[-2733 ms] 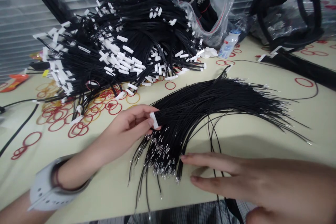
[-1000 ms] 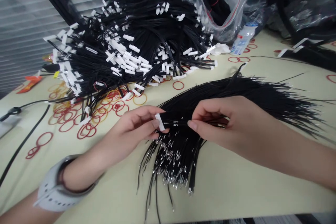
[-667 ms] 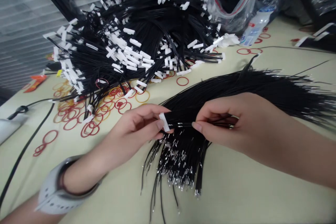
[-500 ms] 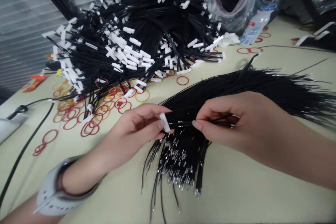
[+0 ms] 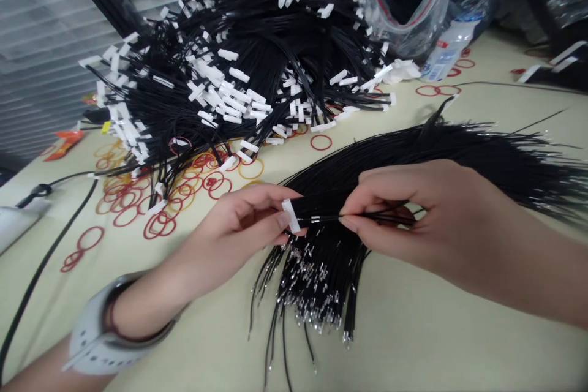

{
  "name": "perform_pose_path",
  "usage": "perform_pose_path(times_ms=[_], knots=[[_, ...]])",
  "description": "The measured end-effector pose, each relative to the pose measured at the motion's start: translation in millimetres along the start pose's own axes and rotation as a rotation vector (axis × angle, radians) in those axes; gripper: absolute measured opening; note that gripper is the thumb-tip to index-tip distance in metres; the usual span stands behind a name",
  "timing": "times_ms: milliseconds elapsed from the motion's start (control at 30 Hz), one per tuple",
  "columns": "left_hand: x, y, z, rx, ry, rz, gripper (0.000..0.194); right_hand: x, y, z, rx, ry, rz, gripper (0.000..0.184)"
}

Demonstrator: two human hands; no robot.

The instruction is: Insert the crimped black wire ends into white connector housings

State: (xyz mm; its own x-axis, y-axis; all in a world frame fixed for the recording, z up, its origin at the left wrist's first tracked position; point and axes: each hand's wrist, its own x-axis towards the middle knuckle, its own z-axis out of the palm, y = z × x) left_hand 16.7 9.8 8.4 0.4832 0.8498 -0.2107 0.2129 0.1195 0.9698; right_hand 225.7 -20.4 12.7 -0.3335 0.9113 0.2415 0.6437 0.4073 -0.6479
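Between the thumb and fingers of my left hand (image 5: 245, 220) is a small white connector housing (image 5: 291, 215), held on its long side. My right hand (image 5: 399, 208) pinches a few thin black wires (image 5: 328, 218) just right of the housing. Metal crimp terminals on these wires point at the housing; at least one wire seems to reach it. Below both hands lies a thick bundle of loose black wires (image 5: 316, 282), its silvery terminal ends fanned toward me. The bundle's other end (image 5: 519, 159) spreads out to the right.
A large heap of black cables (image 5: 271, 30) with white connectors fills the back. Red and yellow rubber bands (image 5: 133, 196) lie scattered at left. Behind on the right are a plastic bottle (image 5: 448, 49) and a clear bag (image 5: 413, 24). A black cord (image 5: 41, 269) runs along the left.
Both hands stay nearly in place, still holding the housing and the wires. The wire tips at the housing have shifted slightly and look closer together. The whole view has moved a little.
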Motion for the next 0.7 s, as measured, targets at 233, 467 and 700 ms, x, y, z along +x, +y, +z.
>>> perform_pose_path(times_ms=[233, 467, 700], knots=[[-3, 4, 1.2, 0.015, 0.009, -0.043, 0.015, -2, 1, -2, -0.036, 0.050, -0.056, 0.016], [-1, 4, 1.3, 0.007, 0.025, -0.066, 0.014, -2, 1, -3, -0.075, 0.027, -0.132, 0.016], [1, 3, -1.2, -0.107, -0.003, -0.149, 0.015, -5, 10, 0, -0.080, 0.051, -0.382, 0.019]])
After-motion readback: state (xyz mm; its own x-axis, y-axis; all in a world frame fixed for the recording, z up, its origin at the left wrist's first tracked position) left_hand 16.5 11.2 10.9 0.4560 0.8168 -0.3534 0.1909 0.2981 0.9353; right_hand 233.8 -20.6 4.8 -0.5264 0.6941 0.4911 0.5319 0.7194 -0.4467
